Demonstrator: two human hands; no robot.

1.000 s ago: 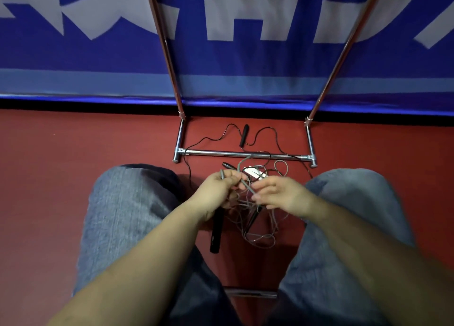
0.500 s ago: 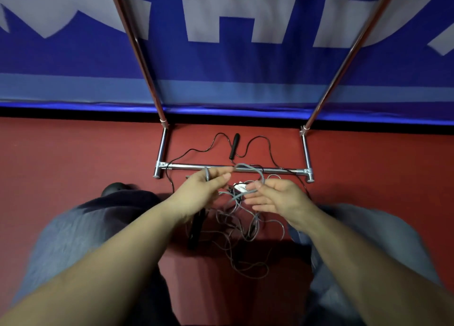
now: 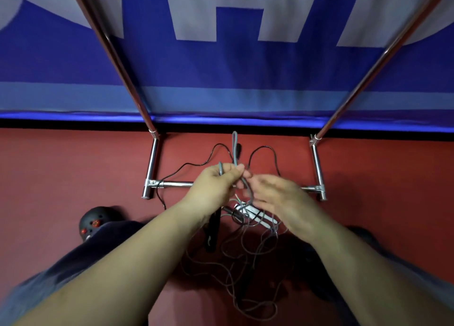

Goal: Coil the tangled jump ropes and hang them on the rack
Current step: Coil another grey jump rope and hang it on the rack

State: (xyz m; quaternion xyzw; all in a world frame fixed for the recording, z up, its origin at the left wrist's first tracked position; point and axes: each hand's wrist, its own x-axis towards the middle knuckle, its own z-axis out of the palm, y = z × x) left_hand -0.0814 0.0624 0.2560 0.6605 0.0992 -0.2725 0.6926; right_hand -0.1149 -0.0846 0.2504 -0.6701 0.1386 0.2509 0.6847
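A tangle of thin grey jump rope (image 3: 248, 271) lies on the red floor between my knees. My left hand (image 3: 216, 185) pinches folded loops of the grey rope; one loop (image 3: 235, 149) sticks up above the fingers. My right hand (image 3: 275, 198) is blurred beside it, fingers relaxed near the strands, and I cannot tell if it holds any. A black handle (image 3: 212, 235) hangs below my left hand, and a white handle (image 3: 255, 214) lies under my right. A black rope (image 3: 196, 165) with its handle (image 3: 238, 150) lies behind the metal rack's base bar (image 3: 175, 184).
The rack's two slanted poles (image 3: 118, 55) (image 3: 383, 58) rise to the upper left and right in front of a blue and white banner (image 3: 226, 75). Its chrome feet (image 3: 151, 168) (image 3: 318, 168) stand on the floor. My shoe (image 3: 94, 221) shows at lower left.
Both hands rose away from the pile, drawing grey rope up. The loop in my left hand now stands upright instead of arching toward the right hand. The camera tilted and my knees spread apart.
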